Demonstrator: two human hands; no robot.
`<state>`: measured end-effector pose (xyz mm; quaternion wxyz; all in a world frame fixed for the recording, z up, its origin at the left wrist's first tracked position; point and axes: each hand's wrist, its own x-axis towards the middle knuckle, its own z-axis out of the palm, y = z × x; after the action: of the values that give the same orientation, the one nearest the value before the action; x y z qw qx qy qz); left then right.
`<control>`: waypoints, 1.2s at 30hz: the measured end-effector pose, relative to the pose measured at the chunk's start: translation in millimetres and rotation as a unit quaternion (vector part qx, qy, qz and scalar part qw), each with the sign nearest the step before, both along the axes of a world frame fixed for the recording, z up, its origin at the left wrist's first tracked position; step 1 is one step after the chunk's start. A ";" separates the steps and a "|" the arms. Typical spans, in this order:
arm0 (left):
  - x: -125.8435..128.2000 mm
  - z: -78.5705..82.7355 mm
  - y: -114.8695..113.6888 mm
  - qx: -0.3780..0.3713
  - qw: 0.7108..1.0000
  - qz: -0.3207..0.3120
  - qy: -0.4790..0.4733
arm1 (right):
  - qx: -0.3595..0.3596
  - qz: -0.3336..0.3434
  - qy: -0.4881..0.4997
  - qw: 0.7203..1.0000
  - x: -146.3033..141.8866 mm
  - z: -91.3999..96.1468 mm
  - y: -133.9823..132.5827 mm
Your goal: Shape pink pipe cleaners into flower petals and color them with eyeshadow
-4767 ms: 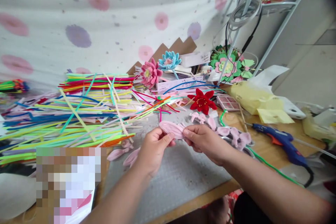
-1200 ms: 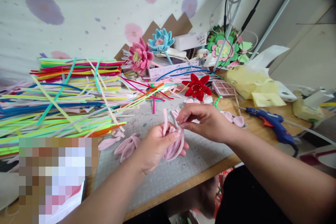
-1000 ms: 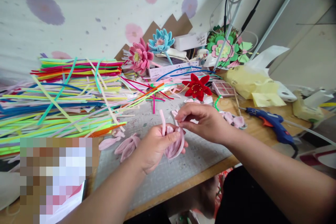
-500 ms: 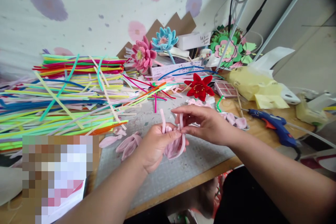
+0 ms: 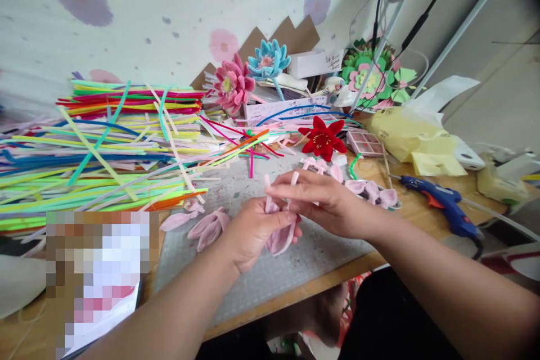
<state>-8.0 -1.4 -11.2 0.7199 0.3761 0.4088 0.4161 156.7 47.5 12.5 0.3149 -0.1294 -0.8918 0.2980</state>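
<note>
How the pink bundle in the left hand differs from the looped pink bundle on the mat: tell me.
The held bundle, gripped by the left hand, points two strip ends upward, while the mat bundle lies on the grey mat. The left hand hides much of the held bundle, but the mat bundle's loops are mostly in view. Both are pale pink.

I'm in what looks like a handicraft workspace. Under my fingers, a gray gridded cutting mat lies on a wooden table. Left of them, fuzzy pipe cleaners in many colours are heaped; to their right rests a blue glue gun. Just beyond my fingertips sits a red fuzzy flower, with pink and blue flowers farther back.
</note>
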 end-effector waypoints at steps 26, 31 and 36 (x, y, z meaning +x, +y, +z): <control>-10.6 -0.7 0.8 -0.001 0.986 -0.159 -0.057 | 0.016 0.029 -0.101 0.994 14.2 7.2 5.7; -9.3 -0.8 2.3 -0.004 0.986 -0.166 -0.021 | 0.033 0.009 -0.133 0.991 13.2 11.3 2.6; -9.5 -2.9 4.2 -0.002 0.993 -0.112 -0.028 | 0.044 -0.038 -0.100 0.993 10.6 6.2 3.7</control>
<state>-17.4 2.7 -14.1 0.7741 0.4061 0.3447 0.3421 167.3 51.2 18.7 0.2405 -0.1788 -0.9256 0.2314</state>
